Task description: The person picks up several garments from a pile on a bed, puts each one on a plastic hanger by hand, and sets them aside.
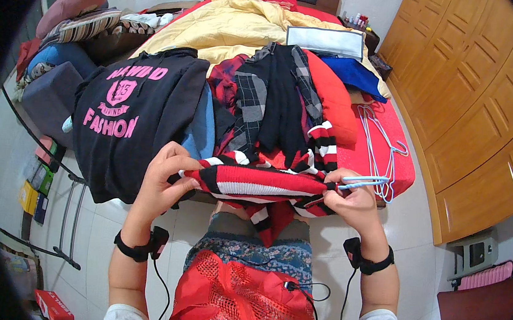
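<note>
Stretched between my hands at the bed's front edge is a red, white and black striped knit garment (273, 180). My left hand (167, 177) pinches its left end between thumb and fingers. At the other end, my right hand (350, 197) grips the knit, and a light blue clothes hanger (365, 182) runs out from that hand to the right; how it is held is partly hidden by my fingers. Part of the garment hangs below the edge, and a striped part lies on the bed beyond. Just past it lie a black garment (280, 102) and a grey checked shirt (249, 99).
A black hoodie (137, 102) drapes over the bed's left front. More light blue hangers (374, 139) lie on the red sheet (401, 127) at right. Behind are a red cushion (329, 97) and a yellow quilt (205, 21). A wooden wardrobe (470, 102) lines the right; a dark metal rack (70, 220) stands left.
</note>
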Demonstrator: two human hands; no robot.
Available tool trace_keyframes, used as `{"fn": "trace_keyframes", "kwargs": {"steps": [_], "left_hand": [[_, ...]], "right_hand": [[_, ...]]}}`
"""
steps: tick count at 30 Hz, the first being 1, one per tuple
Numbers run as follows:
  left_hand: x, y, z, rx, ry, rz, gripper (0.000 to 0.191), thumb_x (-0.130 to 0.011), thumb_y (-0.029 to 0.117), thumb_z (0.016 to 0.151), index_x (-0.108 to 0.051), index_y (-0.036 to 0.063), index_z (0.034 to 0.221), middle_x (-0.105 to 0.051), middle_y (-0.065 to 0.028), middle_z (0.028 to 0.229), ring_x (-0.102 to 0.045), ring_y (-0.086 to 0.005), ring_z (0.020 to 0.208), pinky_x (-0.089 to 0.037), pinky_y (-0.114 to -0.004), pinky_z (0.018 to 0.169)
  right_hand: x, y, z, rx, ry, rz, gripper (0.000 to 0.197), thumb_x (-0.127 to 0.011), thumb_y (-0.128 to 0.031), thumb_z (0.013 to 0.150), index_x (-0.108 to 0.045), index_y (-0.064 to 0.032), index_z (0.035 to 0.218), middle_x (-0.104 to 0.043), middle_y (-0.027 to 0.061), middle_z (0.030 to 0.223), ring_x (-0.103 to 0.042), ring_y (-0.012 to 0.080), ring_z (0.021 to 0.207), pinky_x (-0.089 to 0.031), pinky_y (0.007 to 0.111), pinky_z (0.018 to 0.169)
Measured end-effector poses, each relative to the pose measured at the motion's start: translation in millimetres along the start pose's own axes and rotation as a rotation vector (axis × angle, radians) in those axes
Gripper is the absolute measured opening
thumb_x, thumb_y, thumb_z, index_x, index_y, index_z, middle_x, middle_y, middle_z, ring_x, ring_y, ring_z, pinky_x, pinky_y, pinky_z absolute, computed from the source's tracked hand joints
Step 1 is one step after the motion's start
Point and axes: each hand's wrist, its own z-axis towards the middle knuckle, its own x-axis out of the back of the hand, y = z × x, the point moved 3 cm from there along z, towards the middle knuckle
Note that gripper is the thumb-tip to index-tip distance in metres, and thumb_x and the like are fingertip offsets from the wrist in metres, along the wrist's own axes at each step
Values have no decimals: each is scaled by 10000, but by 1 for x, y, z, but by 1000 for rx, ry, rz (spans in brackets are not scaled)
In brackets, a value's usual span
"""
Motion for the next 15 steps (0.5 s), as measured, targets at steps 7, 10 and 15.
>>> {"fn": "trace_keyframes", "kwargs": {"steps": [7,10,15], "left_hand": [[-4,-8,-10,-54,153,135,270,-741,42,717,-661,61,974,-638,-85,950,-594,-253,916,-440,-359,855],[-10,30,4,8,210,249,350,-713,76,735,-623,48,1071,-621,-106,971,-582,-287,959,-419,-403,947],[-23,46,17,-105,-125,573,316,-682,202,801,-609,44,1066,-608,-137,931,-578,-344,938,-435,-421,922]], "right_hand": [[-10,-8,-3,185,64,-111,184,-647,-28,687,-636,15,865,-566,45,702,-480,84,574,-402,248,525],[-15,-12,0,193,42,-116,200,-625,-54,698,-642,11,886,-582,76,713,-521,127,576,-430,285,530],[-27,-24,10,303,22,-200,211,-607,-99,712,-647,5,891,-601,105,717,-567,171,564,-456,301,534]]}}
